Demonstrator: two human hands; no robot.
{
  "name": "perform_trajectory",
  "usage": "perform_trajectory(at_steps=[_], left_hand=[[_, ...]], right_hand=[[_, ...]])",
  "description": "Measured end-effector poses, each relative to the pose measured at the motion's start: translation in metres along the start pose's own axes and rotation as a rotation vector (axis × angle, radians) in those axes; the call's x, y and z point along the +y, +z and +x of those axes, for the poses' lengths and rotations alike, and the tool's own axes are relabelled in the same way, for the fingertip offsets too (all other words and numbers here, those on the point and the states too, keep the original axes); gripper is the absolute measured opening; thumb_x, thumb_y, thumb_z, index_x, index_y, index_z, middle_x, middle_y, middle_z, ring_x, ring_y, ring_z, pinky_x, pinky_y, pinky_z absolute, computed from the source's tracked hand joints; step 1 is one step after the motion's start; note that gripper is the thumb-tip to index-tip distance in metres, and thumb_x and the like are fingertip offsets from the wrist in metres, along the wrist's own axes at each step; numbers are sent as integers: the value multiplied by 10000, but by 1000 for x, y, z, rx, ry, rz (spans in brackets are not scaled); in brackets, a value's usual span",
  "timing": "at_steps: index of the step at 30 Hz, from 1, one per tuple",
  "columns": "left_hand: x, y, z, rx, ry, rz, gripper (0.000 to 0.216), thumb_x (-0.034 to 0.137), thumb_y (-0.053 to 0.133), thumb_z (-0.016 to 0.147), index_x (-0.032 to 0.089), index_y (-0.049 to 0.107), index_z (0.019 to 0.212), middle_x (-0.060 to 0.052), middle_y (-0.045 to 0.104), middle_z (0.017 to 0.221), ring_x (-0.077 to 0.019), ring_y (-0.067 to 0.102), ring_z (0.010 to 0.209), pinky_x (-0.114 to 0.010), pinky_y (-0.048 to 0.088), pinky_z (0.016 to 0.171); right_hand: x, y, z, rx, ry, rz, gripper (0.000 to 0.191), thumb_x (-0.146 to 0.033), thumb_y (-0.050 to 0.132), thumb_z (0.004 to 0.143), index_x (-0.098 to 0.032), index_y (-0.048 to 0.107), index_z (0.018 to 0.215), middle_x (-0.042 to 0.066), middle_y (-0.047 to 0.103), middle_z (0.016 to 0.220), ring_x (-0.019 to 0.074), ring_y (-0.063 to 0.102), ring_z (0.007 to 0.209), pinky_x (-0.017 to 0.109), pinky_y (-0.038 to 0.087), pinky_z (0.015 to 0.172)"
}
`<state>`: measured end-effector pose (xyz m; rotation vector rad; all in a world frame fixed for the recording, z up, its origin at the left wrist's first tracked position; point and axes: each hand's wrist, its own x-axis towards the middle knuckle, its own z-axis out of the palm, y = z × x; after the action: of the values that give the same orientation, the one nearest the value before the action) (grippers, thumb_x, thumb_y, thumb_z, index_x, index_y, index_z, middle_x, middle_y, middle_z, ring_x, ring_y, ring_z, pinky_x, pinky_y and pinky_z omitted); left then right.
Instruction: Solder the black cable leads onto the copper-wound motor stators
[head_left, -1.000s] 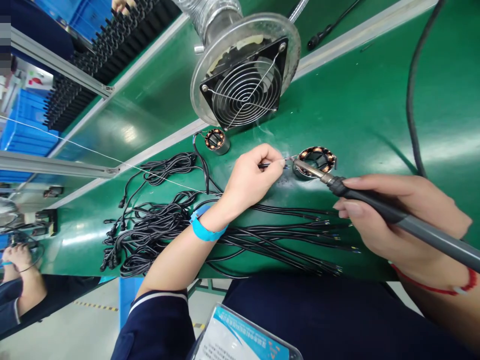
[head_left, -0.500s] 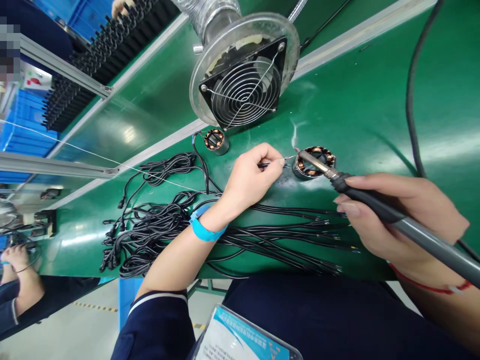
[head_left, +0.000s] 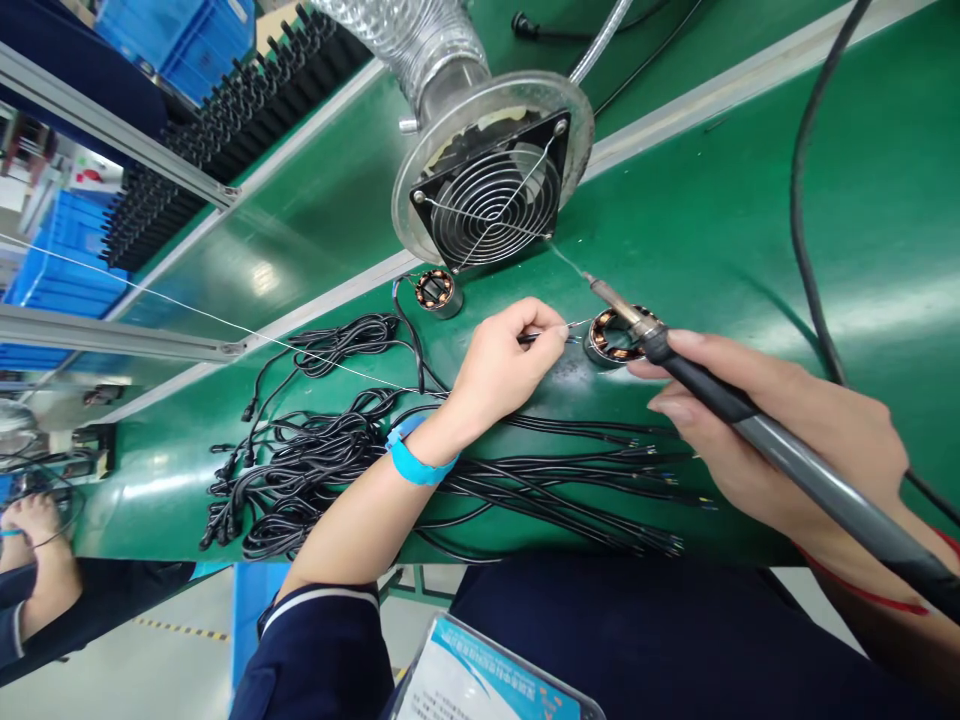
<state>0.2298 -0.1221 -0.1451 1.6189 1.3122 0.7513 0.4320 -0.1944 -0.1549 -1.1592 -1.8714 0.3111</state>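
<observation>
My right hand (head_left: 802,440) is closed around a soldering iron (head_left: 720,390). The iron's tip points up and left, above a motor stator (head_left: 601,347) with copper windings, and a wisp of smoke trails from it. Left of that stator, my left hand (head_left: 502,365) pinches a thin silvery solder wire (head_left: 577,323) and a black cable (head_left: 529,338) with stripped, coloured ends. The ends reach close to the stator; whether they touch it I cannot tell. My right fingertips are at the stator's near side. A second stator (head_left: 439,293), wired to a black cable, stands farther left.
A fume extractor fan (head_left: 491,215) hangs above the green bench (head_left: 720,220). Many coiled black cables (head_left: 315,460) lie left of and below my left arm. A thick black cord (head_left: 802,220) hangs at right. Another person's hands (head_left: 36,520) are at the far left.
The soldering iron has moved up and left, its tip lifting past the stator's rim. The smoke now drifts toward the fan. My left hand keeps its pinch almost in place.
</observation>
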Motion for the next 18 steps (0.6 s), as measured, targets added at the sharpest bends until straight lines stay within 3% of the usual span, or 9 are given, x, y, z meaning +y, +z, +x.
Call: perform_trajectory(at_steps=[5, 9, 18], left_hand=[[2, -1, -5, 0, 26, -51, 64, 167, 557, 870, 185, 578, 813, 44, 556, 698, -90, 503, 655, -224, 395, 623], [6, -1, -11, -14, 58, -66, 94, 158, 544, 877, 192, 528, 791, 47, 518, 689, -86, 473, 631, -223, 379, 599], [10, -1, -13, -64, -51, -201, 99, 214, 587, 905, 188, 539, 823, 37, 562, 700, -82, 549, 606, -193, 445, 543]], right_hand=[[0, 3, 17, -86, 103, -7, 373, -253, 561, 1000, -264, 566, 1373, 0, 766, 1067, 189, 750, 910, 304, 599, 775], [7, 12, 29, -161, 134, -5, 427, -296, 588, 937, -230, 565, 1358, 42, 750, 1038, 245, 733, 906, 377, 574, 751], [8, 30, 33, -32, 244, 211, 434, -251, 591, 903, -227, 547, 1334, -9, 692, 880, 157, 680, 776, 317, 568, 786]])
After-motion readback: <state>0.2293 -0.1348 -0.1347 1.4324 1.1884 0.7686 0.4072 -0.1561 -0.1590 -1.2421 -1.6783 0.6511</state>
